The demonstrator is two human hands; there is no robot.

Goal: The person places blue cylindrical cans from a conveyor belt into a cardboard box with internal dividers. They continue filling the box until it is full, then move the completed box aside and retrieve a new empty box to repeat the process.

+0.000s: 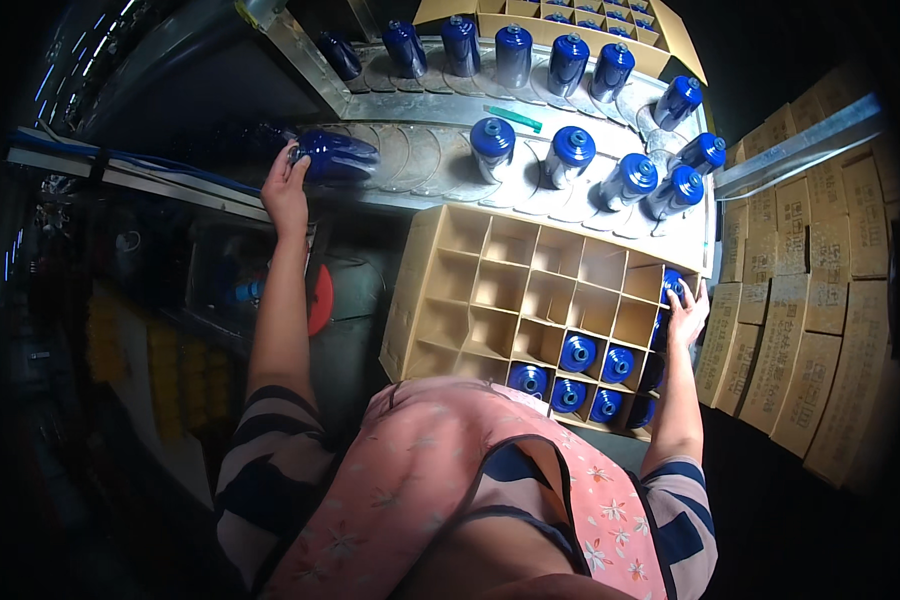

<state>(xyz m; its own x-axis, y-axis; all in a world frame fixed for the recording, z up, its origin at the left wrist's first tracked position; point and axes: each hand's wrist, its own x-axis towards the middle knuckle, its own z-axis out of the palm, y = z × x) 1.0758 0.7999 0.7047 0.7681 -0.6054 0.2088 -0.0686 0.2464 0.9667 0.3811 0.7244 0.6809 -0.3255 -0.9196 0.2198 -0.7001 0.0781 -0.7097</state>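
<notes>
On the conveyor (410, 160), left hand (285, 190) grips a blue bottle (335, 157).

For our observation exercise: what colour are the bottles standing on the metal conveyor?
Deep blue, caps included: the bottles on the conveyor show best in the head view.

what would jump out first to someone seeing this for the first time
Glossy blue bottles stand in curving rows on the metal conveyor at the top. Below it sits a cardboard box with dividers, partly filled. The right hand lowers a bottle into it while the left hand grips a blurred one.
</notes>
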